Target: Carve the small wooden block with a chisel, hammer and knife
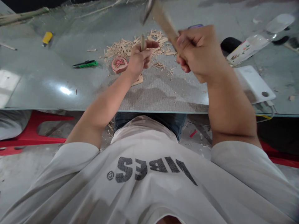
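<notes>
My right hand (195, 49) is wrapped round the wooden handle of a hammer (165, 25), raised above the table; its blurred metal head shows at the top edge. My left hand (140, 56) pinches an upright tool (142, 42), whose top end stands out above the fingers. Beneath that hand lies a light wooden piece (138, 81), mostly hidden by the hand and wrist. Just left of the fingers sits a round wood slice (119, 64) with a red star and red rim. Wood shavings (125, 46) are heaped beyond the left hand.
Left on the table (93, 90) are a green cutter (87, 64) and a yellow object (47, 38). At the right stand or lie a clear bottle (252, 46), a white power bank (257, 84) with a cable, and a black object (230, 46). A red stool (39, 127) is at lower left.
</notes>
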Tool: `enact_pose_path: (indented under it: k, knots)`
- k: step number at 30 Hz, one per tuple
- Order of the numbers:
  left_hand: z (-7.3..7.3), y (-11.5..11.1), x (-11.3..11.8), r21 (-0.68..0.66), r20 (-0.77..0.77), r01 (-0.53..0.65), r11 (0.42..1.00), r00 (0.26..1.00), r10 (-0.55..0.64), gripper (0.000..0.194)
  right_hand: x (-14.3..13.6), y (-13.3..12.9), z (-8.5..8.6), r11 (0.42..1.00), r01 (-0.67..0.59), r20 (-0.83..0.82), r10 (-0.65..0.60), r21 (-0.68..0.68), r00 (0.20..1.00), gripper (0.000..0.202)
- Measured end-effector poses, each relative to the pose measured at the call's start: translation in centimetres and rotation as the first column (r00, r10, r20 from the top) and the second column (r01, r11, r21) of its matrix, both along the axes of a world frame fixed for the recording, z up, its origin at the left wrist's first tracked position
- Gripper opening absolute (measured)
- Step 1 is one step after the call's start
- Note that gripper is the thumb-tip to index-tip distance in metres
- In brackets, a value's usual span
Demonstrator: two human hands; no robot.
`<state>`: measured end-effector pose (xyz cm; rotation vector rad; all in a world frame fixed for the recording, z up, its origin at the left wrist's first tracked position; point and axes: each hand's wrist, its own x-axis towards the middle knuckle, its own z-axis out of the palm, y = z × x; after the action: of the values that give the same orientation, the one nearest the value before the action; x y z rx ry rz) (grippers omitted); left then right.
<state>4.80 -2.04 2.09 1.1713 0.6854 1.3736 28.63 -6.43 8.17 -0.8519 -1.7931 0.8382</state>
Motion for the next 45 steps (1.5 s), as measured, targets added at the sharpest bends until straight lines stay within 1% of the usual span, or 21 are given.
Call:
enact_pose_path:
  k: [2, 3, 5, 6, 10, 14, 15, 18, 19, 22, 26, 29, 31, 34, 35, 37, 38, 39, 42, 43, 45]
  knots:
    - [-0.1, 0.1, -0.1, -0.003, -0.006, 0.007, 1.0, 1.0, -0.007, 0.021, -0.1, 0.1, -0.1, 0.999, -0.015, 0.06, 0.018, -0.051, 0.998, 0.093]
    - [-0.2, 0.2, -0.1, -0.003, -0.011, 0.008, 1.0, 1.0, -0.008, 0.02, -0.1, 0.1, -0.1, 0.999, -0.011, 0.045, 0.013, -0.033, 0.999, 0.093]
    - [-0.2, 0.1, -0.1, -0.001, -0.021, 0.007, 1.0, 1.0, -0.007, 0.019, 0.0, 0.2, 0.0, 0.999, 0.027, -0.06, -0.025, 0.043, 0.998, 0.094]
    - [-0.1, 0.1, -0.1, -0.001, -0.026, 0.005, 1.0, 1.0, -0.005, 0.018, 0.0, 0.1, 0.1, 0.998, 0.032, -0.081, -0.028, 0.047, 0.996, 0.094]
    - [0.0, 0.0, -0.1, 0.002, -0.039, -0.007, 1.0, 0.999, 0.007, 0.018, 0.0, -0.1, 0.1, 0.996, -0.035, 0.042, 0.039, -0.08, 0.998, 0.095]
    - [-1.0, 0.6, 0.2, 0.031, -0.042, -0.041, 0.999, 0.998, 0.042, 0.013, -0.3, -0.1, -0.2, 0.999, -0.008, -0.062, 0.011, 0.044, 0.998, 0.091]
    - [-1.3, 1.0, 0.3, 0.038, -0.031, -0.045, 0.998, 0.998, 0.046, 0.012, -0.3, 0.0, -0.3, 1.0, 0.001, -0.059, 0.001, 0.03, 0.998, 0.089]
    - [-2.1, 1.7, 0.6, 0.034, 0.035, -0.03, 0.999, 0.999, 0.028, 0.014, -0.3, 0.0, -0.4, 0.997, -0.015, 0.054, 0.019, -0.081, 0.998, 0.084]
    - [-2.2, 1.8, 0.7, 0.025, 0.041, -0.03, 0.999, 0.999, 0.029, 0.016, -0.3, 0.0, -0.3, 0.997, -0.019, 0.062, 0.024, -0.077, 0.998, 0.084]
    - [-1.8, 1.5, 0.8, 0.009, -0.015, -0.095, 0.995, 0.995, 0.095, 0.013, -0.3, -0.2, -0.1, 1.0, 0.004, -0.018, -0.004, 0.004, 1.0, 0.088]
    - [-0.8, 0.6, 1.1, 0.018, -0.044, -0.152, 0.988, 0.987, 0.153, 0.005, -0.4, -0.7, 0.2, 0.998, 0.012, 0.069, -0.007, -0.068, 0.998, 0.088]
    - [-0.4, 0.3, 1.3, 0.003, -0.061, -0.204, 0.979, 0.977, 0.204, 0.009, -0.6, -0.9, 0.4, 0.999, 0.042, -0.017, -0.042, 0.029, 0.999, 0.087]
    - [-0.4, 0.3, 1.3, -0.009, -0.045, -0.183, 0.983, 0.982, 0.183, 0.007, -0.6, -0.9, 0.4, 0.998, 0.054, -0.018, -0.054, 0.021, 0.998, 0.087]
    - [-0.7, 0.4, 1.4, -0.004, 0.01, -0.147, 0.989, 0.989, 0.147, 0.005, -0.4, -0.8, 0.3, 0.999, 0.031, 0.124, -0.028, -0.028, 0.992, 0.086]
    - [-0.8, 0.4, 1.4, -0.001, 0.027, -0.152, 0.988, 0.988, 0.152, 0.005, -0.4, -0.8, 0.3, 1.0, 0.03, 0.114, -0.03, 0.001, 0.993, 0.087]
    - [-1.0, 0.5, 1.5, 0.001, 0.062, -0.17, 0.985, 0.984, 0.169, 0.005, -0.4, -0.7, 0.2, 0.995, 0.049, 0.003, -0.05, 0.09, 0.999, 0.087]
    - [-1.1, 0.6, 1.6, 0.0, 0.073, -0.16, 0.987, 0.984, 0.159, 0.004, -0.4, -0.6, 0.2, 0.994, 0.051, -0.026, -0.049, 0.099, 0.998, 0.087]
    - [-1.1, 0.6, 1.6, -0.004, 0.078, -0.139, 0.99, 0.987, 0.139, 0.004, -0.4, -0.7, 0.2, 0.996, 0.047, -0.015, -0.046, 0.079, 0.999, 0.087]
    - [-1.0, 0.6, 1.5, -0.043, 0.082, -0.115, 0.992, 0.99, 0.118, 0.006, -0.6, -0.9, 0.2, 1.0, 0.019, 0.14, -0.016, -0.016, 0.99, 0.085]
    - [-1.0, 0.6, 1.5, -0.057, 0.077, -0.117, 0.991, 0.99, 0.122, 0.005, -0.7, -1.1, 0.2, 1.0, 0.014, 0.141, -0.012, -0.011, 0.99, 0.085]
    - [-0.8, 0.5, 1.6, -0.075, 0.061, -0.138, 0.988, 0.988, 0.143, 0.005, -0.9, -1.4, 0.2, 0.998, 0.035, 0.023, -0.037, 0.061, 0.999, 0.086]
